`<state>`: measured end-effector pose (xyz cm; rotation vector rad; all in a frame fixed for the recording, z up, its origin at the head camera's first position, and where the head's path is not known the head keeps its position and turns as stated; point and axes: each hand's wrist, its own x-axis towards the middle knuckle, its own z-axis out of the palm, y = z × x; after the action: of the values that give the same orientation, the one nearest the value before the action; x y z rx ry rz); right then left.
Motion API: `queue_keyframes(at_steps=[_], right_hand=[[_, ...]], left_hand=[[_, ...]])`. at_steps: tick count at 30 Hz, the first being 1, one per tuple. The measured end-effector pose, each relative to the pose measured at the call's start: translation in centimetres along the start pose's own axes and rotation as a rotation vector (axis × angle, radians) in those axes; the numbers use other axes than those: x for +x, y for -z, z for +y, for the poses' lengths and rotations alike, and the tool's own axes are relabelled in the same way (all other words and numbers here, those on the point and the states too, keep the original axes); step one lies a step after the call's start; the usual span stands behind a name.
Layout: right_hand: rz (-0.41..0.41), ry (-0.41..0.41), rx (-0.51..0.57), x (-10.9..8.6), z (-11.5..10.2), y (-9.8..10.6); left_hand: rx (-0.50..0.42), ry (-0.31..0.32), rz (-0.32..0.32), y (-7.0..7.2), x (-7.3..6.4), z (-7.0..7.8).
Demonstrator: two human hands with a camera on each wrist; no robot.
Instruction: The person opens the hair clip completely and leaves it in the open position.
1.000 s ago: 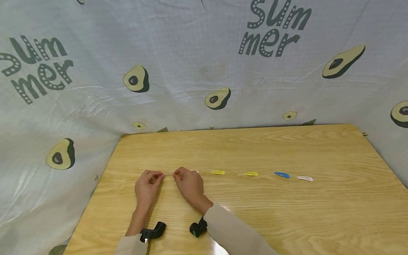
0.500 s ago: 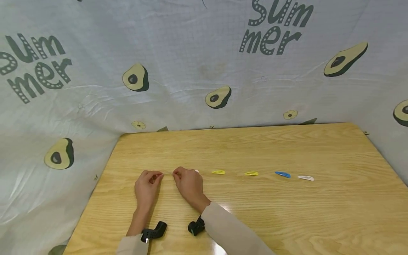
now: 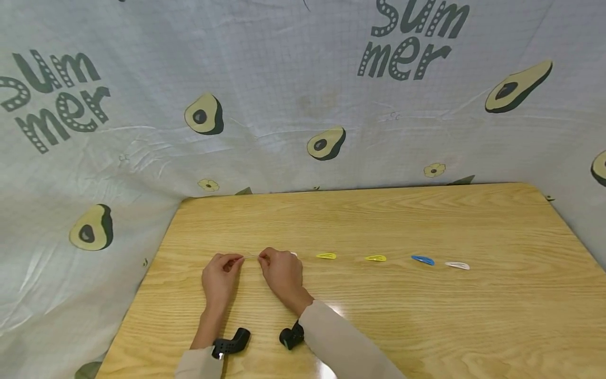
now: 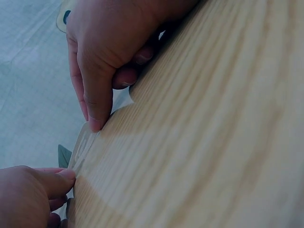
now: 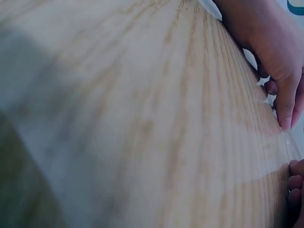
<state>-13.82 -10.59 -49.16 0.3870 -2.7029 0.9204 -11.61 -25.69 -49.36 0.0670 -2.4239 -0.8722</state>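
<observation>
Between my two hands a pale snap hair clip [image 4: 81,147] is stretched lengthwise, just a thin light line in the head view. My left hand [image 3: 220,279] pinches its left end between thumb and finger. The other end is pinched by my right hand [image 3: 284,273]. Both hands are low over the wooden table [image 3: 379,326]. In the left wrist view the clip shows a slotted, pale body. In the right wrist view it is mostly cut off at the right edge.
Right of my hands lie a yellow clip [image 3: 326,256], another yellow clip [image 3: 375,258], a blue clip [image 3: 423,260] and a white clip [image 3: 457,266] in a row. Something white [image 3: 294,254] peeks out behind my right hand. A printed cloth [image 3: 265,95] hangs behind the table.
My hands hold nearly the same place and grip. The clip between them shows a little more clearly in the head view than one second ago.
</observation>
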Motion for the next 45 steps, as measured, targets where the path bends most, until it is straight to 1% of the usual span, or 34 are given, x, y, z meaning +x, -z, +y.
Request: queue_keyframes(at_steps=[5, 12, 17, 23, 27, 29, 32, 35, 38, 41, 43, 45], right_hand=[[-0.017, -0.020, 0.017, 0.1, -0.2, 0.1], [-0.021, -0.042, 0.041, 0.0, -0.3, 0.2], [-0.019, -0.048, 0.046, 0.0, -0.2, 0.3], [-0.049, -0.054, 0.003, 0.0, -0.2, 0.2], [-0.038, -0.028, -0.014, -0.2, -0.2, 0.2], [-0.022, -0.013, 0.027, -0.4, -0.2, 0.4], [-0.003, 0.000, 0.134, -0.7, 0.0, 1.0], [-0.008, -0.004, 0.241, -0.9, 0.4, 1.6], [-0.045, -0.014, 0.299, -1.1, 0.9, 2.3], [-0.074, -0.017, 0.341, -1.1, 1.2, 3.2], [-0.080, -0.021, 0.355, -1.1, 1.5, 3.7], [-0.080, -0.028, 0.354, -1.0, 1.8, 4.2]], left_hand=[[-0.012, 0.000, 0.002, 0.2, 0.0, 0.0], [-0.030, 0.042, -0.009, 0.2, -0.1, -0.2], [-0.041, 0.042, -0.020, 0.2, -0.1, -0.2], [-0.045, 0.062, -0.022, 0.2, 0.0, -0.3], [-0.063, 0.081, -0.021, 0.1, -0.1, -0.3], [-0.078, 0.074, -0.007, 0.1, -0.2, -0.2], [-0.114, 0.048, 0.029, 0.1, -0.3, 0.0], [-0.189, 0.049, 0.048, 0.2, -0.3, 0.5], [-0.294, 0.063, 0.019, 0.3, -0.4, 1.3], [-0.377, 0.068, -0.051, 0.3, -0.4, 2.3], [-0.392, 0.067, -0.100, 0.3, -0.4, 2.9], [-0.377, 0.064, -0.148, 0.2, -0.4, 3.5]])
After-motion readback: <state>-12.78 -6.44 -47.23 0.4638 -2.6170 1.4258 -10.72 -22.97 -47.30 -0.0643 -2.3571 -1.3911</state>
